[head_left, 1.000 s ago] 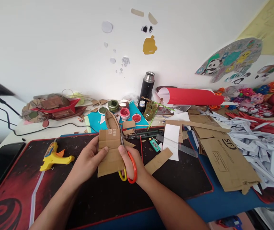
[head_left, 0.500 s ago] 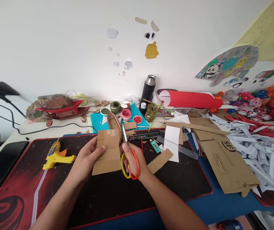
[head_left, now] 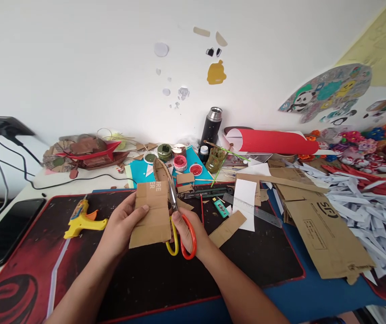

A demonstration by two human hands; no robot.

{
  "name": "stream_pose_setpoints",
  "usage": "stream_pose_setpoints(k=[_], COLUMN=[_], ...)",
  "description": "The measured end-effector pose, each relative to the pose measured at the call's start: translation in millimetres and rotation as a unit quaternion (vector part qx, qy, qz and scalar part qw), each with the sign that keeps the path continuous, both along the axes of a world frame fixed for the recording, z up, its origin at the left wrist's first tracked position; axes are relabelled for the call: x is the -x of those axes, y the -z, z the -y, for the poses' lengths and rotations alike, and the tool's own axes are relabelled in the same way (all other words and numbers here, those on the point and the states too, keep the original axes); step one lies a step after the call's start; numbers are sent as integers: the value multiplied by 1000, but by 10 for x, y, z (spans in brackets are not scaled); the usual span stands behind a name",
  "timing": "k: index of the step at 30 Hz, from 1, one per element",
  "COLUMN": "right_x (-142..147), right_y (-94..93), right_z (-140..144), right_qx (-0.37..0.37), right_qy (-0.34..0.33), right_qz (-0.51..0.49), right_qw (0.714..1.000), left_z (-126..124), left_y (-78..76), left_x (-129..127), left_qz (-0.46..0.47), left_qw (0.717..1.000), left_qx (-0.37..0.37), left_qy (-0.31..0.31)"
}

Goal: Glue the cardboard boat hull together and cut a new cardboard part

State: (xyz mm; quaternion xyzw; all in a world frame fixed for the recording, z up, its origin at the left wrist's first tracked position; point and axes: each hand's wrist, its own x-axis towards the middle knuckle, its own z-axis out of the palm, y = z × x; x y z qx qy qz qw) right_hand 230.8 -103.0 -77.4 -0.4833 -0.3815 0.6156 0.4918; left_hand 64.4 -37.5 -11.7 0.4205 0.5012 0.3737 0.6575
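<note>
The cardboard piece (head_left: 151,215) is up over the black mat (head_left: 247,265). My left hand (head_left: 120,227) pinches its left edge. My right hand (head_left: 188,229) grips the scissors (head_left: 178,227) along its right edge. I should hold the cardboard flat and snip slowly.

arms: both forearms bare right down to the bottom edge, no sleeves showing
left hand (head_left: 120,227): no rings, no watch, no glove
right hand (head_left: 188,229): same deal, totally bare
</note>
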Motion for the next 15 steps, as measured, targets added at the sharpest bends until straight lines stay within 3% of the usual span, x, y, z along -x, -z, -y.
stream_pose_setpoints(k=[9, 15], right_x=[-17, -44], right_y=[-27, -62], right_z=[18, 23], right_qx=[-10, -52], right_qy=[-23, -4], right_qz=[51, 154], right_qw=[998, 987], left_z=[0, 0], left_y=[-4, 10], left_x=[13, 34], left_qz=[-12, -15], left_qw=[999, 997], left_qx=[-17, -19], left_qy=[35, 78])
